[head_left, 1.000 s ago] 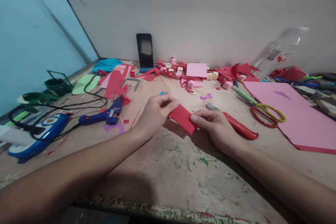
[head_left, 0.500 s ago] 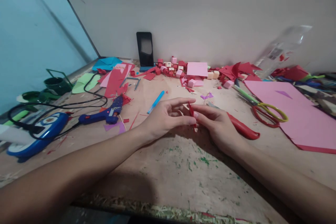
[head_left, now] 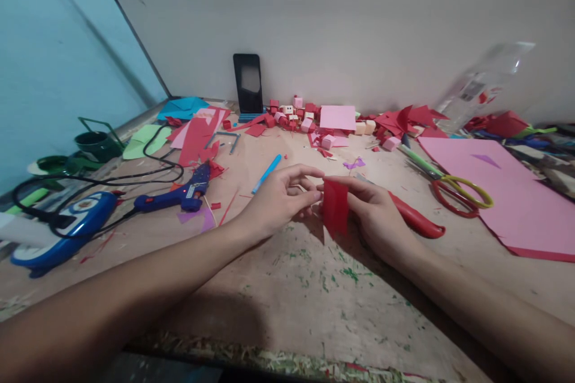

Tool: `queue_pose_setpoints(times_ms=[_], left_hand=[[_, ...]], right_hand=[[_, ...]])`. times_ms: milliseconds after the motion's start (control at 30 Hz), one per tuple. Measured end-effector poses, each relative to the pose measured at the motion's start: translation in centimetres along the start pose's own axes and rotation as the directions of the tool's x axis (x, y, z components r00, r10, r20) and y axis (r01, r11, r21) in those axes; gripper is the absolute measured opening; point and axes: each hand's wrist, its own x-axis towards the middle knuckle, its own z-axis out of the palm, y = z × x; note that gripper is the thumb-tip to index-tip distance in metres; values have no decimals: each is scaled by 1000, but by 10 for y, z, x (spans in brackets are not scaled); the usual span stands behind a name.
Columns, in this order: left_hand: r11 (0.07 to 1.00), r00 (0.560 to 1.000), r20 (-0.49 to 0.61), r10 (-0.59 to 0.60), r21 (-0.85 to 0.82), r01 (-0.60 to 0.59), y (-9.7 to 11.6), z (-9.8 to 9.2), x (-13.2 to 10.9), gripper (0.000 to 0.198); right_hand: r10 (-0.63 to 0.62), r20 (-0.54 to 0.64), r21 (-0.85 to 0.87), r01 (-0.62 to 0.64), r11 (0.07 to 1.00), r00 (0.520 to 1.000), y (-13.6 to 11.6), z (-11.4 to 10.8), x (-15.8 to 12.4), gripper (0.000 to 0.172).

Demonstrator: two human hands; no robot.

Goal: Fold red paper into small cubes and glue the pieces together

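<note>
Probably light, limp, easily creased; I see red paper point(head_left: 335, 208) upright over worktop point(head_left: 287, 293); R hand point(head_left: 380, 208) pinches it; L hand point(head_left: 279, 198) half-curled beside it, can't tell if gripping; best held by edges.

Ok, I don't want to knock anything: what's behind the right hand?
A red handle sticks out beyond the right hand, and a grey sliver peeks out above it. Anything between them is covered by the hand.
</note>
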Motion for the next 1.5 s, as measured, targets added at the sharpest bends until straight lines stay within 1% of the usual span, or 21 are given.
queue_pose_setpoints(times_ms=[100, 200, 267, 333, 367, 400, 433, 533, 600, 633, 700, 767, 867, 933, 1000, 1033, 1067, 1200, 1300, 1400, 1500], left_hand=[[999, 999, 30, 20, 26, -21, 1, -1, 0, 39], [995, 995, 66, 71, 65, -75, 3, 0, -1, 45], [986, 990, 79, 114, 112, -122, 4, 3, -3, 60], [969, 988, 71, 140, 195, -151, 5, 8, -7, 81], [956, 988, 59, 146, 247, -156, 5, 10, -9, 87], [942, 987, 44, 151, 296, -158, 4, 13, -11, 87], [929, 986, 35, 165, 330, -167, 3, 15, -13, 81], [918, 977, 68, 201, 335, -212, 0, 18, -15, 57], [921, 973, 74, 220, 314, -232, -2, 15, -13, 46], [920, 971, 58, 232, 312, -239, -3, 13, -11, 42], [914, 964, 6, 267, 316, -255, -4, 9, -8, 36], [912, 954, -59, 293, 318, -260, -4, 6, -6, 33], [909, 938, -127, 323, 318, -269, -4, 4, -6, 41], [895, 927, -134, 350, 339, -289, -4, 5, -7, 47], [878, 921, -121, 369, 371, -303, -3, 6, -9, 47], [876, 923, -114, 369, 375, -304, -3, 7, -10, 46], [878, 925, -108, 365, 369, -303, -2, 8, -10, 44], [909, 935, -113, 337, 299, -292, 0, 6, -8, 31], [931, 943, -126, 308, 243, -272, 0, 2, -3, 17], [948, 946, -154, 284, 194, -253, -2, -1, 1, 11], [969, 956, -176, 235, 123, -216, -5, -2, 3, 12]], right_hand=[[18, -52, 72, -14, 997, 998, 0, 2, 2, 25], [23, -42, 126, -18, 992, 999, -1, 3, 2, 25], [7, -50, 126, 0, 992, 999, -2, 4, 1, 25], [-10, -60, 104, 16, 994, 998, -4, 6, -1, 24], [-19, -59, 92, 24, 995, 998, -5, 7, -2, 24], [-29, -55, 77, 34, 996, 998, -5, 7, -3, 23], [-40, -51, 59, 43, 997, 998, -4, 7, -4, 23], [-44, -31, 46, 46, 998, 999, -1, 5, -4, 31], [-28, 17, 57, 27, 998, 999, 0, 4, -4, 44], [-32, 51, 52, 29, 998, 998, 0, 3, -5, 49], [-69, 131, 7, 69, 998, 989, -4, 2, -6, 53], [-106, 219, -45, 118, 992, 970, -8, 3, -9, 52], [-110, 294, -94, 143, 985, 950, -11, 5, -13, 56], [-97, 280, -132, 138, 982, 955, -9, 7, -15, 70], [-100, 246, -173, 146, 974, 964, -6, 8, -16, 82], [-106, 226, -192, 151, 970, 968, -5, 9, -16, 82], [-119, 200, -202, 160, 966, 973, -4, 9, -15, 77], [-159, 73, -175, 170, 970, 985, -6, 9, -12, 39], [-101, 31, -133, 105, 986, 994, -8, 6, -7, 13], [-56, 3, -54, 56, 997, 998, -7, 5, -3, 10], [-12, -1, 50, 13, 999, 1000, -6, 5, -1, 16]])
